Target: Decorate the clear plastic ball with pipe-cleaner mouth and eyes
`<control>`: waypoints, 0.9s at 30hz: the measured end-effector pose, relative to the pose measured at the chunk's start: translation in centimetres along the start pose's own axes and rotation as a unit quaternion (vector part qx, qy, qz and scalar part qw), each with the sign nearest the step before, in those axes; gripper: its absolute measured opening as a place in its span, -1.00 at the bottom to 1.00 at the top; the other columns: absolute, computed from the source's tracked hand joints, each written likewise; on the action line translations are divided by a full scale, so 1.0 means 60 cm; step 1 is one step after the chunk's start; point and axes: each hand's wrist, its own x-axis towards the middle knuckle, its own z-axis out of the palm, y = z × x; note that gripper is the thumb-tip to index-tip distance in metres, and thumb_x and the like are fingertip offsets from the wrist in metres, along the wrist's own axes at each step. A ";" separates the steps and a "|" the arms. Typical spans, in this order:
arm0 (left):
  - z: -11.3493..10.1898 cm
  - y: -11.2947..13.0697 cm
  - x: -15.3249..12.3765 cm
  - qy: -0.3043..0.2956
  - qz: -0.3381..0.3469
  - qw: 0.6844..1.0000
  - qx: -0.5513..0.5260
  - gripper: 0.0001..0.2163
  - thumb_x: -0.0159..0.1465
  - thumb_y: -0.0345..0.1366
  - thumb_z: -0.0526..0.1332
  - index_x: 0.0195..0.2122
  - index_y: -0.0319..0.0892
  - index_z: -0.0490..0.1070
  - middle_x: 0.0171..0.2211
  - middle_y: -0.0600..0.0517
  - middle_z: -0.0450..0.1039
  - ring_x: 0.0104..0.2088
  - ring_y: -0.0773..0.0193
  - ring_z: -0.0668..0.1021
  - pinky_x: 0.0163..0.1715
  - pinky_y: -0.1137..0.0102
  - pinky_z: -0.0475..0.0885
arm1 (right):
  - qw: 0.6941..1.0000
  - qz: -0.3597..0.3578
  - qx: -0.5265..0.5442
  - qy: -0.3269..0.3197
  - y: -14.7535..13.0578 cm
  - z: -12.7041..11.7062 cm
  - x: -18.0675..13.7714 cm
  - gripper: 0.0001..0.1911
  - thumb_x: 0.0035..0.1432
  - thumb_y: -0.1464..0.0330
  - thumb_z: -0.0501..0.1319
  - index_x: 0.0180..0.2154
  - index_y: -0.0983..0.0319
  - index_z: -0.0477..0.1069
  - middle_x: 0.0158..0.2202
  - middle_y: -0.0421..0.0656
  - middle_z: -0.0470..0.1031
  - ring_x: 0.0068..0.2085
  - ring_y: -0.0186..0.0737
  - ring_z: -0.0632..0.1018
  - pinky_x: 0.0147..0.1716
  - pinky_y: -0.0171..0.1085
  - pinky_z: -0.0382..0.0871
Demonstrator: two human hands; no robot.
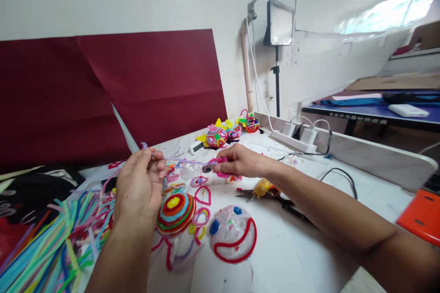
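A light purple pipe cleaner (180,160) stretches between my hands above the white table. My left hand (137,185) is closed on its left part, fingertips pinched, with a fuzzy end sticking up past them. The fingers of my right hand (240,161) pinch at its other end, next to a bright pink pipe-cleaner piece (224,168); whether that piece is also held I cannot tell. Below lie a striped pipe-cleaner dome (176,213) and a clear dome (233,238) with blue eyes and a red outlined mouth. Another clear dome (190,171) stands behind them.
Loose pipe cleaners (58,238) are heaped at the left. Scissors (244,193) and a yellow glue gun (264,188) lie beneath my right forearm. Colourful decorated fish (216,136), a small digital display (197,148) and a power strip (294,141) stand at the back.
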 end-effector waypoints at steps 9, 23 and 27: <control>-0.005 -0.006 0.007 -0.004 0.067 0.996 0.052 -0.95 0.07 -0.42 0.22 -0.47 -0.18 0.35 -0.61 0.13 0.36 -0.65 0.42 0.35 -0.71 0.56 0.20 | 0.986 0.038 0.162 -0.002 0.004 -0.010 0.006 -0.86 0.04 0.38 0.33 -0.38 0.32 0.42 -0.60 -0.31 0.36 -0.63 -0.47 0.34 -0.66 -0.42 0.15; 0.006 -0.032 -0.042 -0.318 0.198 0.808 0.454 -0.81 0.24 -0.13 0.22 -0.26 -0.09 0.54 -0.33 0.05 0.43 -0.30 0.26 0.47 -0.30 0.37 0.34 | 0.980 0.013 0.192 0.042 -0.010 0.014 0.003 -0.64 -0.20 0.25 0.49 -0.53 0.30 0.36 -0.63 -0.35 0.31 -0.59 -0.50 0.25 -0.61 -0.40 0.09; 0.008 -0.036 -0.043 -0.328 0.199 0.802 0.458 -0.83 0.25 -0.18 0.19 -0.33 -0.10 0.53 -0.35 0.04 0.47 -0.31 0.23 0.49 -0.30 0.34 0.33 | 0.981 0.019 0.188 0.031 -0.002 0.016 0.005 -0.65 -0.19 0.27 0.49 -0.54 0.29 0.37 -0.65 -0.36 0.32 -0.62 -0.50 0.25 -0.63 -0.41 0.06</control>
